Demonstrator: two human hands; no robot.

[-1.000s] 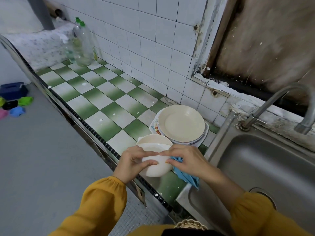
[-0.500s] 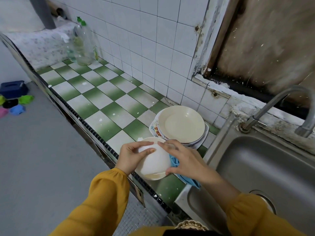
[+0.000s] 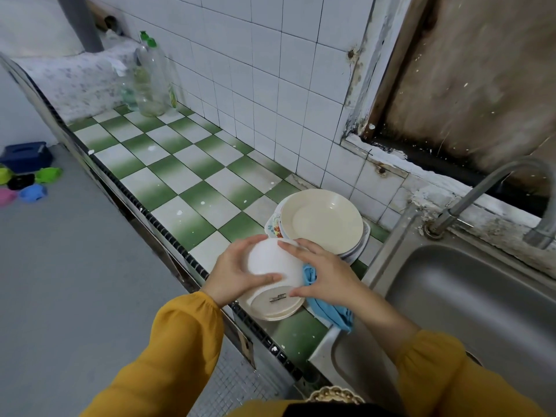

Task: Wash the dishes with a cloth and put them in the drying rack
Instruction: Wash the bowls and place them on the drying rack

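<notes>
A white round bowl (image 3: 270, 260) is being held over the near edge of the green-and-white checked tile counter (image 3: 180, 182), just left of the steel sink (image 3: 466, 296). It is being tipped so that its underside is being shown to the near side. The bowl is being gripped from the left by the left hand (image 3: 231, 272): the fingers are being curled over the far wall and the thumb is being laid across the near wall. From the right it is being clasped by the right hand (image 3: 328, 275), with fingers spread over the top and the thumb being pressed at the base ring. A crumpled blue cloth (image 3: 328, 314) is being trapped between that palm and the bowl's right side, and its loose end is being left to hang toward the sink's corner. Both forearms, in mustard-yellow sleeves (image 3: 180, 341), are being angled in from the near side. Just beyond the hands, a stack of cream plates (image 3: 322, 224) is being kept on the counter beside the tiled wall. A curved metal tap (image 3: 496, 182) is being seen over the sink.
</notes>
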